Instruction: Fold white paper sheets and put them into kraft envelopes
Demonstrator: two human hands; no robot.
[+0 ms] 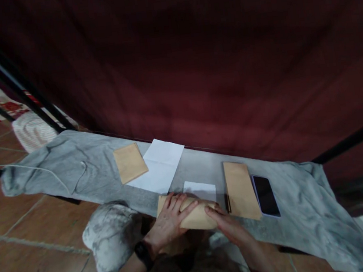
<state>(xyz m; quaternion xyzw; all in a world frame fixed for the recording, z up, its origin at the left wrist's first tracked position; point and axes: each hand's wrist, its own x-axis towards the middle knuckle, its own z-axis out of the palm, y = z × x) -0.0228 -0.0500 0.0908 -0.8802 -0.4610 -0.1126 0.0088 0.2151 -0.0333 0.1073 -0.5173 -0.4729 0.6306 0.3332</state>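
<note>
If pressed unevenly under left hand [169, 220]: possible crooked crease in bulging brown paper [197, 219], held at near edge of worktop [200, 162].
Left hand: spread across top.
Right hand [226, 223]: gripping right end, thumb above; if loosened, likely to let bulge spring up.

Legible text: none. Brown paper pieces [241, 190], white sheets [161, 160] – no marks that can be read from here. Phone [267, 195] – screen dark, nothing readable on it. Watch [144, 254] – face not readable at this angle. Floral cloth [9, 106], far left – pattern only, no lettering made out
</note>
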